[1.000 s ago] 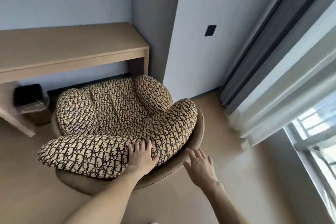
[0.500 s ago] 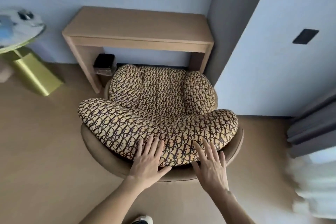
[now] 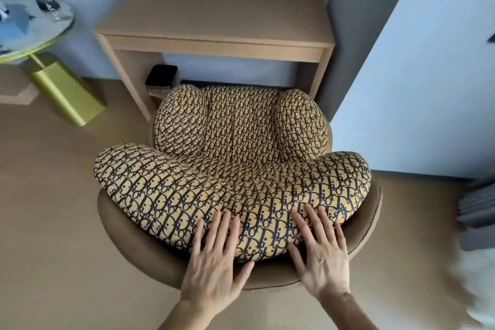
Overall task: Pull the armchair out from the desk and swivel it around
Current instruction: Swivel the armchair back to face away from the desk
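Observation:
A round armchair [image 3: 235, 142] with yellow-and-black patterned cushions in a brown shell stands in front of the wooden desk [image 3: 214, 21], its seat facing the desk and its padded back towards me. My left hand [image 3: 214, 260] lies flat on the back cushion and the shell's rim, fingers spread. My right hand [image 3: 320, 252] rests the same way a little to the right. Neither hand is curled around anything.
A small black bin [image 3: 162, 76] sits under the desk's left side. A round glass-topped side table with a gold base [image 3: 64, 88] stands at the left. A wall corner [image 3: 356, 67] is close on the chair's right; grey curtains [image 3: 476, 209] hang at the far right.
The view has swung left, centring the chair and desk. My right hand has come down from the air onto the chair's back next to my left hand.

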The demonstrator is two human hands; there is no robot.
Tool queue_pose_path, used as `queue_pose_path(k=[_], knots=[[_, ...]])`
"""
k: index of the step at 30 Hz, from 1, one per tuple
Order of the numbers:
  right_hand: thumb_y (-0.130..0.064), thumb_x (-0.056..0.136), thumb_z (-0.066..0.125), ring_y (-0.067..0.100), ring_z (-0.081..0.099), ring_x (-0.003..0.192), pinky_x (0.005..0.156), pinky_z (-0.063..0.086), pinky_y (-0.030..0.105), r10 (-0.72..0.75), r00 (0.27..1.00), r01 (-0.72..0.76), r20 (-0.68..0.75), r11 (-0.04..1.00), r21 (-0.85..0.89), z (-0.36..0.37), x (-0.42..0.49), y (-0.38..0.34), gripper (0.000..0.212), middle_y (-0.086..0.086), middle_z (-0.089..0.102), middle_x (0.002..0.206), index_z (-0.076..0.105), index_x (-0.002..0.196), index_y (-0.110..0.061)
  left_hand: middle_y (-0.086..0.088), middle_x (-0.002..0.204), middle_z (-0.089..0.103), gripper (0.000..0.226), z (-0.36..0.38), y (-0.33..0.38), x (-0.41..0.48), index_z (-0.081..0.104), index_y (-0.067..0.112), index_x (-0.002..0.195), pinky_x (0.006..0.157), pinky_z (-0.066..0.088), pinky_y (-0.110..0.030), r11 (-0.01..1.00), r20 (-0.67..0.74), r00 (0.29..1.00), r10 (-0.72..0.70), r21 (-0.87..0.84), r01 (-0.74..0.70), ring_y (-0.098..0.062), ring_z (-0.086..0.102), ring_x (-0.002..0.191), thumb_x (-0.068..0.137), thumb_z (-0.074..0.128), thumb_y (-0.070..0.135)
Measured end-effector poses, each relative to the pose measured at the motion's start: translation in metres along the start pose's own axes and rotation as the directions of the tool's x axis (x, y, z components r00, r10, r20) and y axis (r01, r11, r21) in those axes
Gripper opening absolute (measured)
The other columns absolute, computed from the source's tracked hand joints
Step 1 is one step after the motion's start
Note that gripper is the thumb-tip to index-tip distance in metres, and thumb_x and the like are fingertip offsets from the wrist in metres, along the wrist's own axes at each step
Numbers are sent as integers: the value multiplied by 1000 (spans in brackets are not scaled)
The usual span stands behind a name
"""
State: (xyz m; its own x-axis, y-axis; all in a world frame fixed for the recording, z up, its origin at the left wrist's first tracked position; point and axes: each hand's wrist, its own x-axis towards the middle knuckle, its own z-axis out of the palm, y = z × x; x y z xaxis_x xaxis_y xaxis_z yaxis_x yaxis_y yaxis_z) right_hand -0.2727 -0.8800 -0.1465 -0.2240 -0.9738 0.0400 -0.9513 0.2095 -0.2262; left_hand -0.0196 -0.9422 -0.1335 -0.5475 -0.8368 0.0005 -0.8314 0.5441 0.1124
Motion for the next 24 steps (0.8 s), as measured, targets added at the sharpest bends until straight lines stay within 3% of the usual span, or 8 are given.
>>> queue_pose_path(k=[9,17,24], knots=[[-51,92,44,16,22,158,120,34,52,-23,995,33,-98,995,99,-13,35,27,65,-16,28,167,33,156,-45,-17,165,33,97,3,20,36,37,9,156,113,34,-67,999,50,998,-44,-13,45,-37,32,152,81,54,68],[-51,97,39,17,20,158,123,30,53,-45,995,52,-85,995,85,-5,114,27,61,-10,35,165,32,157,-44,-15,170,22,90,-1,-9,103,20,11,162,120,25,-65,999,6,999,-48,11,48,-32,15,158,91,45,61],[-51,96,41,17,19,158,124,27,52,-30,998,33,-57,998,61,8,174,15,61,-10,36,165,31,157,-45,-16,168,26,87,0,-46,158,22,10,161,122,21,-65,998,0,1000,-31,60,31,-31,16,158,92,44,57]])
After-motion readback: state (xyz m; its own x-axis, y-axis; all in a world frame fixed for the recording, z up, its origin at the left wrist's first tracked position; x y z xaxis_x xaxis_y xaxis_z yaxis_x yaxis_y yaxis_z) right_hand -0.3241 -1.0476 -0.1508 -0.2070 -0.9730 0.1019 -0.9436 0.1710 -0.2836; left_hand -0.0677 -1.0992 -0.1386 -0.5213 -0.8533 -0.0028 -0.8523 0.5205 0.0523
